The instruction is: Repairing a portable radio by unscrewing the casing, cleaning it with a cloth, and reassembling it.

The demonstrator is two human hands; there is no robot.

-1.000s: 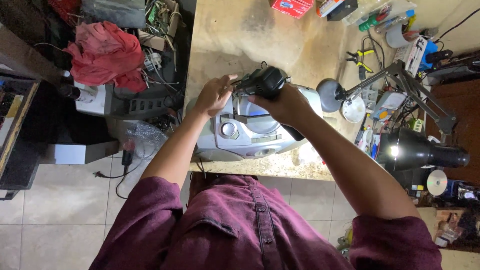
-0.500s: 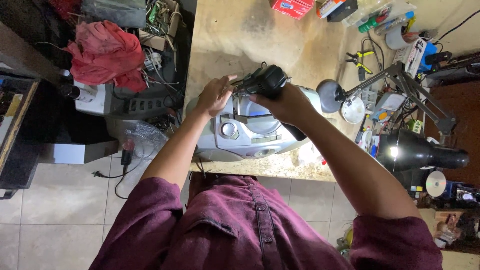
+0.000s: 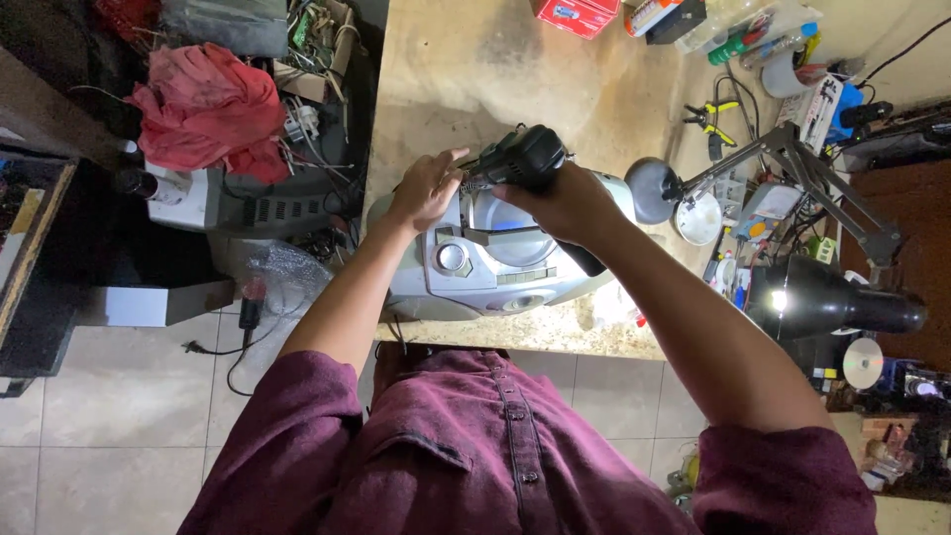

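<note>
A silver-grey portable stereo [image 3: 485, 267] lies at the near edge of a beige worktop [image 3: 475, 79]. My right hand [image 3: 565, 203] grips a black power screwdriver [image 3: 520, 159] held over the stereo's far side, its tip pointing left. My left hand [image 3: 424, 188] rests on the stereo's left far corner, fingers touching the tool's tip. Both maroon sleeves fill the bottom of the view.
A desk lamp [image 3: 852, 302] shines at the right beside a magnifier on an arm [image 3: 792, 159]. Pliers [image 3: 708, 114], bottles and a red box [image 3: 577, 14] lie at the back. Left of the worktop, a red cloth [image 3: 208, 109] covers piled electronics. A disc [image 3: 862, 364] lies at the right.
My hands and the screwdriver stay almost still on the stereo; only slight shifts show.
</note>
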